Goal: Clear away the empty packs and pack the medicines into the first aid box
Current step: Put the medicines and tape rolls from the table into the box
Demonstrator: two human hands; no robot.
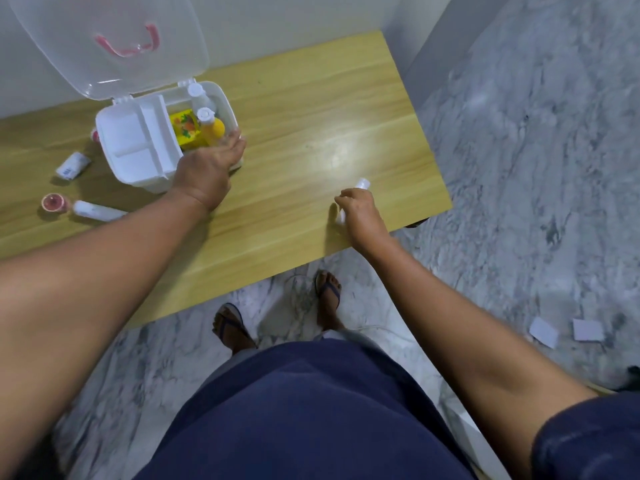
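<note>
- First aid box [138,147], white, sits on the wooden table [311,109] at left, clear lid [114,39] hinged up and back, pink handle visible through it.
- Inside box: white divided tray [133,143] on its left side; right side holds a yellow printed pack [187,129], an orange bottle [212,128] with white cap, and a clear bottle [198,95] behind it.
- Left hand [207,168] lies palm down over the box's near right corner, fingers [232,140] extended and close together, tips touching or just beside the orange bottle's base; cannot tell if they grip anything.
- Right hand [358,211] is near the table's front right edge, well apart from the box, fingers curled around a small white bottle [362,184]; its cap end sticks out beyond the fingers, another white bit shows at the thumb side.
- Loose on the table left of the box: a white tube-like pack [72,166] with blue print, a white tube [98,211] lying flat, a round pink-red tin [53,202] just beside that tube's end.
- Two white paper pieces [568,330] lie on the marble floor [519,150] at right.
- Person stands at the table's front edge, dark blue clothing, sandals.
</note>
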